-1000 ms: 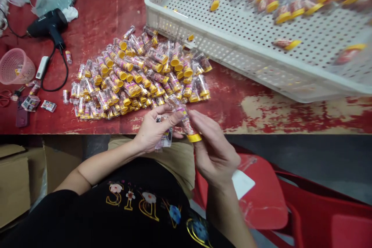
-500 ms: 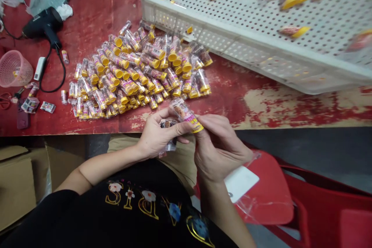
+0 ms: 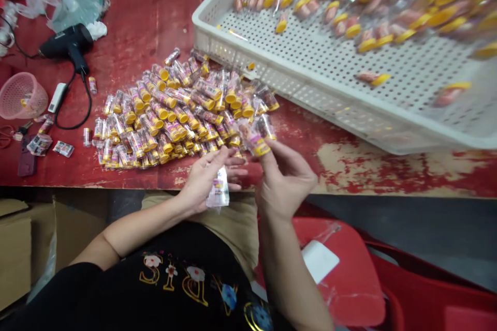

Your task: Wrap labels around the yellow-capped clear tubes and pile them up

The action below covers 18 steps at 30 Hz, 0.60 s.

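1. Yellow-capped tube (image 3: 253,139) is pinched at its cap end by the right hand (image 3: 287,178), thumb against fingers; tube is held tilted at the near right edge of the pile, contact cannot be told.
2. Printed plastic sleeves (image 3: 218,194) are held by the left hand (image 3: 202,178), thumb over them, other fingers spread loosely toward the tube.
3. Tube pile (image 3: 166,119) is heaped just beyond both hands; way forward is blocked by it.
4. White perforated crate (image 3: 310,101) is set behind and right of the pile, partly filled with more capped tubes.
5. At left: black blow dryer (image 3: 66,41) with looped cord, pink basket (image 3: 23,95), red scissors (image 3: 5,134) and loose packets (image 3: 63,148).
6. Purple-and-yellow labels are seen on the tubes, print too small or blurred. Upside-down gold letters on the black shirt (image 3: 155,295) seem to spell PARIS.
7. Front edge of the red table (image 3: 349,165) is run just beneath the hands. Worn tabletop is left exposed right of the hands, bounded by crate and edge; red stool (image 3: 337,274) is placed below.
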Tool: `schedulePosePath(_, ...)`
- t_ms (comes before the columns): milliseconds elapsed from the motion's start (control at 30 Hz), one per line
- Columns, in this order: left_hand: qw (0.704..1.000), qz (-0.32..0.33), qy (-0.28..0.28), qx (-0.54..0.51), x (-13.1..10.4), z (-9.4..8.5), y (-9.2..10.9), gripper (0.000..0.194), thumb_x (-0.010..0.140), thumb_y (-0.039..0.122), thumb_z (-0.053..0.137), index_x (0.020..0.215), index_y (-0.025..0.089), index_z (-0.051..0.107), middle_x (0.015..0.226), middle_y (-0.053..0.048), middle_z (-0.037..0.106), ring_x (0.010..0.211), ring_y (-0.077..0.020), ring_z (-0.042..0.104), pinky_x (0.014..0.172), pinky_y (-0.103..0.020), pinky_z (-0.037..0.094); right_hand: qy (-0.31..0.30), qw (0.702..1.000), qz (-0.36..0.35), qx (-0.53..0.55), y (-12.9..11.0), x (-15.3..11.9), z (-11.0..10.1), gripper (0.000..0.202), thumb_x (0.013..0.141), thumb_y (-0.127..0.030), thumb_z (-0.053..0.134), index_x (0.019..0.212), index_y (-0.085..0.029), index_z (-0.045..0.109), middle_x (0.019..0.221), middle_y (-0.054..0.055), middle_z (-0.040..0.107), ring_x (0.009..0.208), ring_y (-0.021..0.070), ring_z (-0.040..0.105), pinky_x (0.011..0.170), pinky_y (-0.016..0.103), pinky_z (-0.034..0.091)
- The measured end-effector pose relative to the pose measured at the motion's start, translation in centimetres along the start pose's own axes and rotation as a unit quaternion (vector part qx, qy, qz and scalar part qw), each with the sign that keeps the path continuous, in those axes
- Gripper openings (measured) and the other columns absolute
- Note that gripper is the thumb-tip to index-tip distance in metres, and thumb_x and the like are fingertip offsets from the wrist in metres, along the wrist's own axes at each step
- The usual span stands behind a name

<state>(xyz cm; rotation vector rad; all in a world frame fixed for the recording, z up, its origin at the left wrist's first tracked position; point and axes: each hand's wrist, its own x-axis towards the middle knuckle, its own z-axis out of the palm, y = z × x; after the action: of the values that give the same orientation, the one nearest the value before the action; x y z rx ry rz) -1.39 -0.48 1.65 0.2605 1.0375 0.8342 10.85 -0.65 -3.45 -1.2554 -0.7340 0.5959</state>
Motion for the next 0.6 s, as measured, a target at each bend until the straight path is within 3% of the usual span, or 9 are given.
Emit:
schedulePosePath(67, 0.996, -0.054, 0.045, -0.048, 0.4, -0.4, 0.3, 0.02, 0.095, 0.03, 0.068, 0.104, 0.012, 0.071, 0.096, -0.011, 0.076, 0.071, -0.0145, 0.073, 0.054, -0.021, 0.055, -0.008, 0.998, -0.052, -0.028, 1.2, 3.2, 2.3, 0.015, 0.085, -0.029, 0.077, 0.099, -0.024, 0.082, 0.094, 0.003, 0.08, 0.087, 0.0199, 0.074, 0.081, 0.037, 0.059)
schedulePosePath(133, 0.99, -0.09, 0.074, -0.086, 0.3, -0.7, 0.5, 0.013, 0.095, 0.012, 0.061, 0.105, 0.01, 0.069, 0.092, -0.01, 0.077, 0.067, -0.0127, 0.072, 0.056, -0.021, 0.056, -0.023, 0.992, -0.108, -0.068, 2.0, 6.2, 5.0, 0.016, 0.087, -0.031, 0.075, 0.099, -0.023, 0.081, 0.097, 0.004, 0.08, 0.091, 0.0214, 0.073, 0.084, 0.039, 0.059)
schedulePosePath(200, 0.987, -0.098, 0.086, -0.096, -0.2, -1.0, 0.7, 0.029, 0.088, -0.003, 0.058, 0.112, 0.009, 0.067, 0.093, -0.011, 0.078, 0.066, -0.012, 0.072, 0.06, -0.02, 0.057, -0.055, 0.982, -0.145, -0.111, 2.3, 8.3, 7.3, 0.013, 0.087, -0.029, 0.074, 0.095, -0.023, 0.081, 0.096, 0.005, 0.08, 0.093, 0.0218, 0.072, 0.088, 0.042, 0.058)
schedulePosePath(267, 0.989, -0.085, 0.088, -0.084, -0.7, -1.4, 0.9, 0.04, 0.084, -0.008, 0.061, 0.12, 0.008, 0.066, 0.097, -0.013, 0.079, 0.069, -0.0122, 0.074, 0.066, -0.02, 0.059, -0.132, 0.966, -0.163, -0.154, 2.3, 10.1, 8.4, 0.011, 0.085, -0.027, 0.074, 0.092, -0.022, 0.081, 0.093, 0.005, 0.08, 0.091, 0.0217, 0.072, 0.091, 0.042, 0.056)
schedulePosePath(367, 0.993, -0.065, 0.081, -0.058, -0.9, -2.0, 1.4, 0.036, 0.087, -0.003, 0.066, 0.121, 0.008, 0.068, 0.101, -0.014, 0.08, 0.081, -0.0144, 0.077, 0.077, -0.021, 0.061, -0.224, 0.937, -0.163, -0.212, 2.3, 14.1, 6.8, 0.018, 0.085, -0.023, 0.072, 0.101, -0.019, 0.081, 0.101, 0.007, 0.08, 0.092, 0.0201, 0.072, 0.087, 0.037, 0.057)
schedulePosePath(467, 0.996, -0.066, 0.06, -0.028, -0.5, -2.7, 1.8, 0.028, 0.087, 0.002, 0.071, 0.115, 0.009, 0.072, 0.097, -0.012, 0.08, 0.082, -0.0148, 0.077, 0.075, -0.021, 0.063, -0.151, 0.925, -0.134, -0.322, 2.2, 21.8, 2.5, 0.018, 0.09, -0.017, 0.064, 0.1, -0.013, 0.079, 0.101, 0.008, 0.078, 0.092, 0.0168, 0.071, 0.088, 0.032, 0.054)
schedulePosePath(533, 0.996, -0.073, 0.04, -0.009, -0.2, -2.8, 1.9, 0.025, 0.083, 0.01, 0.081, 0.107, 0.011, 0.074, 0.089, -0.008, 0.078, 0.072, -0.0139, 0.074, 0.064, -0.021, 0.062, -0.111, 0.917, -0.104, -0.369, 2.2, 27.7, -0.2, 0.033, 0.1, -0.025, 0.05, 0.092, -0.007, 0.076, 0.096, 0.009, 0.075, 0.093, 0.0164, 0.071, 0.089, 0.032, 0.052)
schedulePosePath(600, 0.997, -0.078, 0.025, 0.002, 0.0, -2.6, 1.8, 0.029, 0.073, 0.021, 0.092, 0.095, 0.013, 0.074, 0.078, -0.004, 0.074, 0.063, -0.0131, 0.07, 0.054, -0.021, 0.059, -0.1, 0.919, -0.114, -0.363, 2.4, 32.5, -1.7, 0.035, 0.105, -0.035, 0.048, 0.106, -0.009, 0.072, 0.108, 0.008, 0.072, 0.101, 0.0185, 0.07, 0.092, 0.034, 0.056)
